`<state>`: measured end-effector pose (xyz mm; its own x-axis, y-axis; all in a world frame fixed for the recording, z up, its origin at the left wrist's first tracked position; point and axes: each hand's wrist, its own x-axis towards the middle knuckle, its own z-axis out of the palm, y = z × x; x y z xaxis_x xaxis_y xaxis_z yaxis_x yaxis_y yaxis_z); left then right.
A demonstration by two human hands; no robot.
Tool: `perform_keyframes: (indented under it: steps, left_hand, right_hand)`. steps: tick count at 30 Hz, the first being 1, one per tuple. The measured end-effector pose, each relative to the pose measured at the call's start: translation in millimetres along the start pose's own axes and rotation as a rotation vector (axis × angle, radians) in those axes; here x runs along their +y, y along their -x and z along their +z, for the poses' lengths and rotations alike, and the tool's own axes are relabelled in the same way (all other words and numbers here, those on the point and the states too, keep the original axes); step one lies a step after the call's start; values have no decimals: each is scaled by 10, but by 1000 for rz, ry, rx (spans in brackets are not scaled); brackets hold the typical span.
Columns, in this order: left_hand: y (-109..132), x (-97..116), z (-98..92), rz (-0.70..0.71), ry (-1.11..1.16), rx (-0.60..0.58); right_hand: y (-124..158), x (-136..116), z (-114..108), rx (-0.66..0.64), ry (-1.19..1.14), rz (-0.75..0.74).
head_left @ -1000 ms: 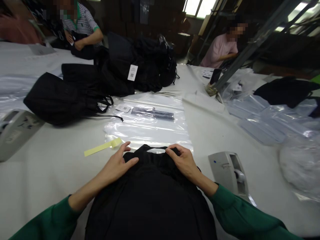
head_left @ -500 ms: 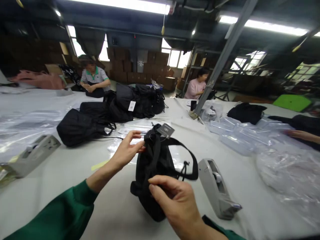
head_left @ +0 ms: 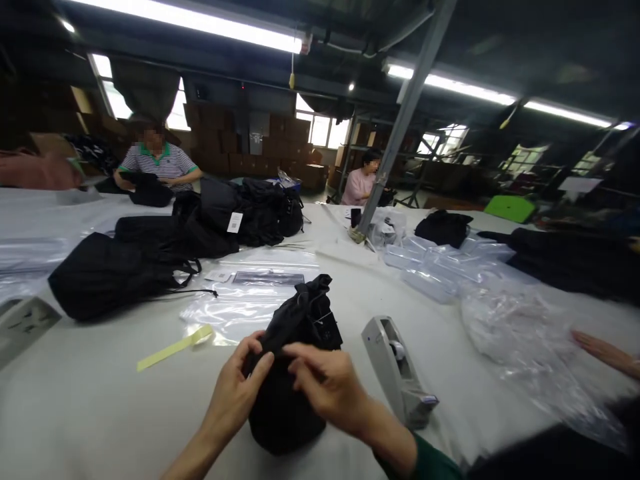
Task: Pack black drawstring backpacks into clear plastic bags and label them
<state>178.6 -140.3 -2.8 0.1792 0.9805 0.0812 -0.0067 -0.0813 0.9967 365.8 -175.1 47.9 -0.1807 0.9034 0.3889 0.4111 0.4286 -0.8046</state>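
Observation:
A small black fabric bag [head_left: 287,413] stands on the white table in front of me, its folded straps bunched at the top. My left hand [head_left: 235,383] grips the bag's left side, thumb in front and fingers behind. My right hand [head_left: 333,387], a little blurred, pinches the fabric near the middle of the bag. A dark hang tag [head_left: 329,328] shows on its far right side. Clear plastic bags [head_left: 225,313] lie flat just beyond it. A strip of yellow tape [head_left: 167,350] rests left of my hands.
A grey tape dispenser [head_left: 400,373] stands to the right; another dispenser [head_left: 25,327] sits far left. Black bags [head_left: 135,267] are piled at the back left. Crumpled clear plastic [head_left: 510,333] covers the right side, where another person's hand [head_left: 605,353] reaches in. A metal post [head_left: 400,140] rises beyond.
The bag's strap loop has gone from sticking out at the right to folded in. My left hand has moved down onto the bag's side. The view has shifted right.

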Motion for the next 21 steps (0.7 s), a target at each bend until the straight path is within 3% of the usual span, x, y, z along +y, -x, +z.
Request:
perform_keyframes:
  steps: [2, 3, 5, 8, 10, 12, 14, 19, 21]
  left_hand:
    - [-56, -18, 42, 5, 80, 46]
    - [-81, -13, 53, -7, 121, 54]
    - [-133, 9, 70, -43, 214, 102]
    - [-231, 53, 104, -68, 339, 280]
    - [-304, 95, 112, -81, 369, 399]
    - [-367, 160, 82, -104, 364, 423]
    - [-400, 260, -8, -156, 379, 301]
    - [-345, 556, -498, -427, 397, -395]
    - [-307, 591, -737, -471, 344, -535]
  right_hand:
    - [-63, 148, -309, 271, 102, 91]
    - [-107, 242, -415, 346, 153, 151]
    - [-197, 443, -497, 325, 209, 243]
    - [-285, 641, -396, 254, 183, 311]
    - [-295, 633, -347, 283, 163, 319]
    - [-278, 502, -405, 246, 109, 307]
    - [-256, 264, -559, 130, -14, 309]
    - [-355, -488, -921, -51, -383, 310]
    - [-500, -623, -909, -77, -484, 298]
